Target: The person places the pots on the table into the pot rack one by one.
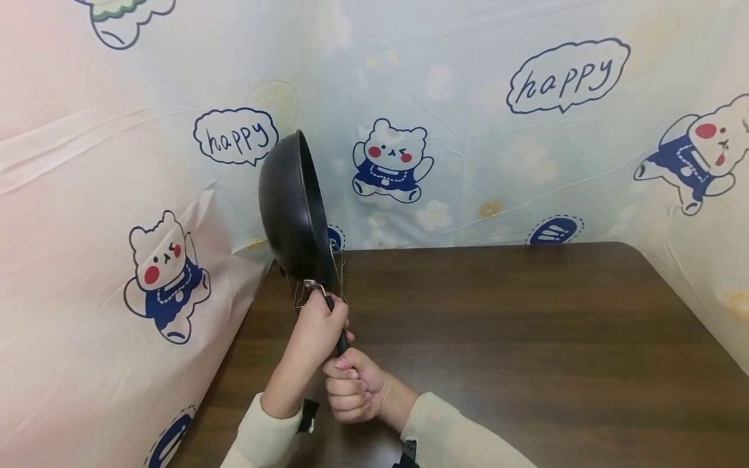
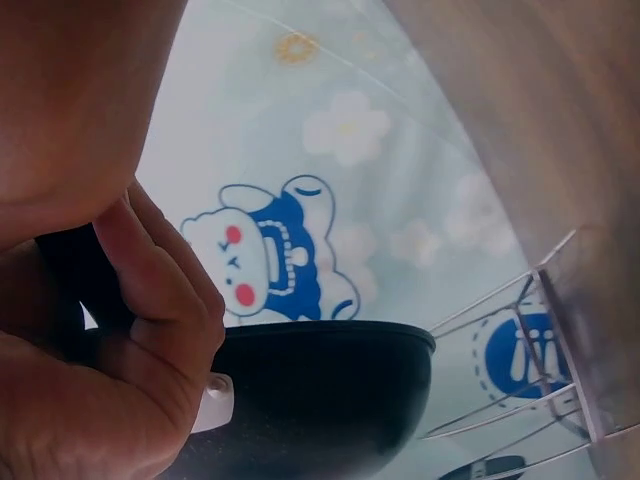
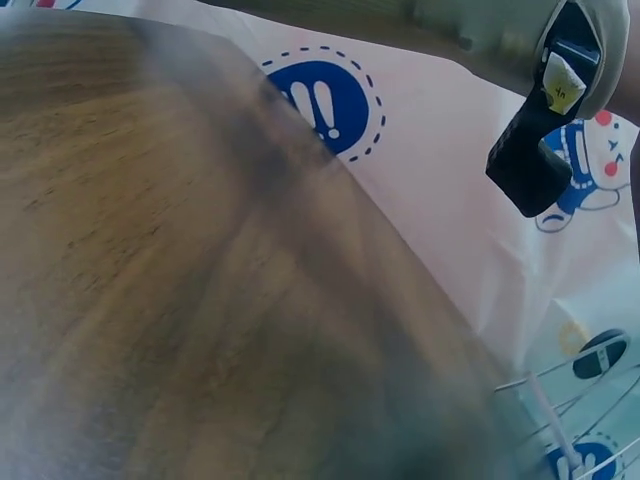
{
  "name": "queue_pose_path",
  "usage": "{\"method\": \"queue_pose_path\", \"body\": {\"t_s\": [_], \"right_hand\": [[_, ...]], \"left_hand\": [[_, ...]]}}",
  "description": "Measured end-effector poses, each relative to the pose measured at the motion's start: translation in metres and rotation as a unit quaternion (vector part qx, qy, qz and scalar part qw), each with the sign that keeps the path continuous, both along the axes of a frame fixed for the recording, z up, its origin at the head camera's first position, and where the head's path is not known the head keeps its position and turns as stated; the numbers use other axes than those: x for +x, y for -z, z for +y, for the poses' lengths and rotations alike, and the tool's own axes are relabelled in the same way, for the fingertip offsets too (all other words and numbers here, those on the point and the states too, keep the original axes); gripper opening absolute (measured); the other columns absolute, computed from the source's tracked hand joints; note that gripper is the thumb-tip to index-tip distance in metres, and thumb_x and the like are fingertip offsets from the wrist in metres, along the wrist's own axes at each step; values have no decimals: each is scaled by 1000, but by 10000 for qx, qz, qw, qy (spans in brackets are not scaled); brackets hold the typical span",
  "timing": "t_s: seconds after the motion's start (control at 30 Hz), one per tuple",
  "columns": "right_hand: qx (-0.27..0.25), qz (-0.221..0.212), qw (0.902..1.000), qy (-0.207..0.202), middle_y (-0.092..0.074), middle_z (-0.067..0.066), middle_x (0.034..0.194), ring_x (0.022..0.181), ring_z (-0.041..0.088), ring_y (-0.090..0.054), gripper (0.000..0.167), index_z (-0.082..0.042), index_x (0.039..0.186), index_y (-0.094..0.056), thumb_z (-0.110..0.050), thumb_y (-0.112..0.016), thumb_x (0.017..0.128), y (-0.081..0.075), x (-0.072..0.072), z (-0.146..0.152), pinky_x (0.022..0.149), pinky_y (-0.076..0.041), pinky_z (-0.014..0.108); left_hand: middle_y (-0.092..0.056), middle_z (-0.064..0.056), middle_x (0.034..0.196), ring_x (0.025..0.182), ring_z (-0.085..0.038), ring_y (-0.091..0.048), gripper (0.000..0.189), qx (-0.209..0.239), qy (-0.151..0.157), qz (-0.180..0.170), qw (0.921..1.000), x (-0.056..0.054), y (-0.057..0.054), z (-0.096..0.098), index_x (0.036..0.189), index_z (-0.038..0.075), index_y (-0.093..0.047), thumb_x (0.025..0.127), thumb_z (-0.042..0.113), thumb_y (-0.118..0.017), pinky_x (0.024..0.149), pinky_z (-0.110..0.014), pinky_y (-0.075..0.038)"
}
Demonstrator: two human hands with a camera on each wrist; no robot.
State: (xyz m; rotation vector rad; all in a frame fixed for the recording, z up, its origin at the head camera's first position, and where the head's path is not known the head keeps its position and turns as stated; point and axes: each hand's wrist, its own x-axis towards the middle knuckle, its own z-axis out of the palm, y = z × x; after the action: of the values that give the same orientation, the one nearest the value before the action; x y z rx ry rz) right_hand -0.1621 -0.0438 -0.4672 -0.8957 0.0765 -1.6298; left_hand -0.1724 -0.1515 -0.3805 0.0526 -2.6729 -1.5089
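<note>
A dark, deep wok [image 1: 292, 201] is held up on its side over the far left of the table, its rim facing right. My left hand [image 1: 316, 328] grips the black handle [image 1: 342, 341] close to the metal bracket [image 1: 314, 285]. Just below, my right hand [image 1: 357, 388] has its fingers curled round the handle's lower end. In the left wrist view the wok [image 2: 320, 390] shows beyond the curled fingers of my left hand [image 2: 130, 370]. My right hand does not show in the right wrist view.
Behind the wok stands a wire rack [image 2: 572, 350], partly hidden in the head view. A dark oval thing [image 3: 600, 354] shows by the rack. The brown wooden table [image 1: 497, 338] is bordered by a printed cloth [image 1: 468, 130] at the back and sides.
</note>
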Motion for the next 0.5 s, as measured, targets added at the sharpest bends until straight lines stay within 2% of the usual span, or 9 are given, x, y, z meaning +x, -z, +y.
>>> {"method": "queue_pose_path", "body": {"t_s": [0.5], "right_hand": [[-380,-404,9984,-51,-22,-8,39,30,6,-20,39,-21,61,-34,-35,-53,93,15,-1,6,30,-20,19]], "left_hand": [[-63,-7,65,45,-19,-64,15,-106,45,-50,9999,-9,18,14,96,5,-49,93,20,-50,53,-32,-54]]}}
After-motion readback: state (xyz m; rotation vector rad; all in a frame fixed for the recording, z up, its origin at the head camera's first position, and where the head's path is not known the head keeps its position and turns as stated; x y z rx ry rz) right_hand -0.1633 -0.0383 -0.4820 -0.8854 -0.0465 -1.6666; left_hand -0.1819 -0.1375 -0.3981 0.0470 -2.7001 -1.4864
